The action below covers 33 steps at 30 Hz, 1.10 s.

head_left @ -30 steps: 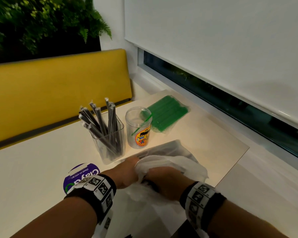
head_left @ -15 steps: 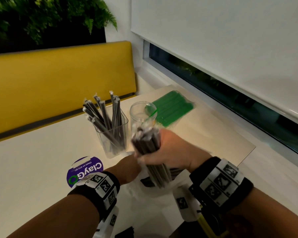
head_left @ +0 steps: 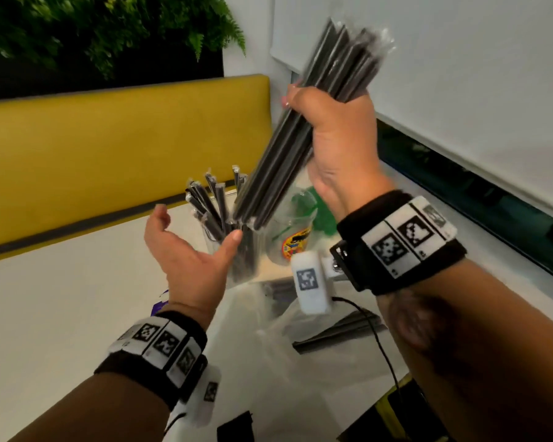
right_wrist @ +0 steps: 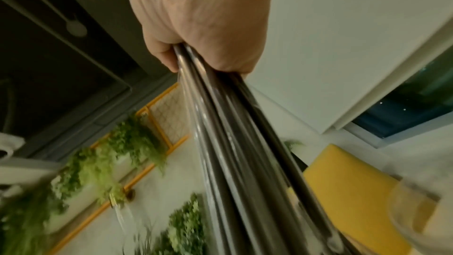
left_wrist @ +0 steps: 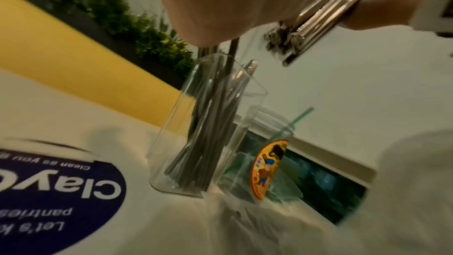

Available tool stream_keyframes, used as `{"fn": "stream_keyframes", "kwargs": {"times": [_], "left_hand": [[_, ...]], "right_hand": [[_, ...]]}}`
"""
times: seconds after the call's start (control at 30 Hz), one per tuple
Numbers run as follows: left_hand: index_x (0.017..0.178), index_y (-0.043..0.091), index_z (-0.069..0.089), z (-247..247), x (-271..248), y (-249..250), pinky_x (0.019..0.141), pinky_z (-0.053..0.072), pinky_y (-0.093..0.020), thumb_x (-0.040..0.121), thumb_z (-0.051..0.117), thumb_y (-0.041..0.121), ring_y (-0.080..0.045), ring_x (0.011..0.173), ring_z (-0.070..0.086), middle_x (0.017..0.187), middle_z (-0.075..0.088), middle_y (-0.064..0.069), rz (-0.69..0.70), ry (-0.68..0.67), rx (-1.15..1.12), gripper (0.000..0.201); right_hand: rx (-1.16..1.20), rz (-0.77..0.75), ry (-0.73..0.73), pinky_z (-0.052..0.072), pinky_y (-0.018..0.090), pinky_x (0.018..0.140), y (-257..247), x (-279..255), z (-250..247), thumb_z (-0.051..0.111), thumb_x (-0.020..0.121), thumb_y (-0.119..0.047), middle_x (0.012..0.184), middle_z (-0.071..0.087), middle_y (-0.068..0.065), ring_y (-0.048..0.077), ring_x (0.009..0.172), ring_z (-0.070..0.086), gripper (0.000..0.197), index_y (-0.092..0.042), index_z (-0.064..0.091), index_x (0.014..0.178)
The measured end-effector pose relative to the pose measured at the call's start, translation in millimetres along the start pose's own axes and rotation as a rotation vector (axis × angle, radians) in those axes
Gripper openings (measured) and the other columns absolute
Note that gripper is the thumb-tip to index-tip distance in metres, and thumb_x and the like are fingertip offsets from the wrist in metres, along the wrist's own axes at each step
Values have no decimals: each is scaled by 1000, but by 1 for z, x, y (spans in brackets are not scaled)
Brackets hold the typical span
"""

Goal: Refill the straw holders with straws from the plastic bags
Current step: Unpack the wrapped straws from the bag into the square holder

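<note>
My right hand (head_left: 329, 122) grips a thick bundle of wrapped black straws (head_left: 304, 129) and holds it raised and tilted, its lower end just above the clear square holder (head_left: 233, 250), which has several black straws in it. The same bundle (right_wrist: 245, 143) runs out from my fist in the right wrist view. My left hand (head_left: 189, 240) hovers palm up and open beside that holder, touching nothing. A round clear cup (left_wrist: 264, 162) with an orange sticker and one green straw stands right of the square holder (left_wrist: 196, 143). The clear plastic bag (head_left: 300, 317) lies below my wrists with black straws inside.
A bag of green straws (head_left: 324, 218) lies behind the cup, mostly hidden by my right wrist. A purple round sticker (left_wrist: 61, 191) is on the white table (head_left: 61, 298). A yellow bench back (head_left: 125, 138) runs behind; a window and blind stand at the right.
My right hand has lifted the black straw bundle out of the bag and high above the holders. My left hand has let go of the bag and risen, palm up.
</note>
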State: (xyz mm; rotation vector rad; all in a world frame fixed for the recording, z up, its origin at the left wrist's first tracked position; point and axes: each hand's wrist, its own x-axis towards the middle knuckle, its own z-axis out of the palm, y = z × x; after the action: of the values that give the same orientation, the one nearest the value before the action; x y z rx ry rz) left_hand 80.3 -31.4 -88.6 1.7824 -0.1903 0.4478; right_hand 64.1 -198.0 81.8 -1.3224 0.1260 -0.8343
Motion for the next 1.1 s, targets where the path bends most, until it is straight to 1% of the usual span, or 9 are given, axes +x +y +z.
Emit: {"fn": "stream_keyframes", "kwargs": {"times": [0.1,0.23,0.4,0.53,0.67,0.8,0.87,1.0,1.1], "left_hand": [[155,10,-1,9,17,-8,124,15,-39,64,90,32,-19,149,14,162,11,-9,-217,-121,-67,130],[155,19,-10,20,32,-22,120,17,-31,59,94,24,-15,148,18,163,15,-9,-246,-335,-95,142],[153,26,11,30,44,-34,117,34,-42,48,97,28,-14,140,40,153,38,-3,-238,-353,-202,136],[134,21,41,34,48,-37,103,51,-44,55,94,11,-11,120,62,129,62,-1,-149,-365,-295,95],[127,22,50,35,51,-35,95,56,-38,62,87,2,-9,107,67,116,67,3,-128,-351,-284,78],[128,22,51,35,54,-44,91,57,-42,52,97,34,-13,110,66,119,65,0,-91,-342,-163,90],[128,22,52,36,55,-46,92,57,-43,51,96,34,-14,112,65,120,65,-1,-94,-339,-153,89],[125,23,52,38,57,-49,88,58,-43,51,94,39,-16,108,66,117,65,-2,-88,-341,-100,86],[125,26,48,38,57,-50,89,58,-45,52,92,38,-15,110,64,120,63,-3,-83,-353,-97,86]], "right_hand": [[-220,-16,13,54,28,61,24,-2,18,74,72,-7,70,61,-2,8,65,61,16,-13,63,83],[-392,8,0,54,21,56,49,-4,32,75,75,-14,71,63,-6,-1,59,60,20,-19,60,88],[-466,5,-57,59,30,66,69,-9,42,75,77,-19,80,65,-5,7,69,64,30,-20,57,101],[-525,217,-257,57,44,91,112,-36,28,78,76,-22,114,65,-1,16,101,66,69,-27,37,131],[-665,71,-323,35,46,114,123,-51,9,82,70,-39,150,33,2,17,138,35,110,-33,8,152],[-764,-480,-268,27,49,117,89,-31,24,62,86,-45,154,29,17,28,143,28,90,-3,18,152],[-910,-598,-319,20,50,119,84,-17,33,53,92,-48,157,26,18,33,146,21,79,-6,23,152],[-1294,-244,-795,14,51,121,109,-16,35,30,100,-54,160,25,10,31,149,16,62,-19,33,151],[-1277,-118,-932,12,46,120,109,-18,32,27,103,-51,160,26,7,26,149,16,58,-19,36,150]]}}
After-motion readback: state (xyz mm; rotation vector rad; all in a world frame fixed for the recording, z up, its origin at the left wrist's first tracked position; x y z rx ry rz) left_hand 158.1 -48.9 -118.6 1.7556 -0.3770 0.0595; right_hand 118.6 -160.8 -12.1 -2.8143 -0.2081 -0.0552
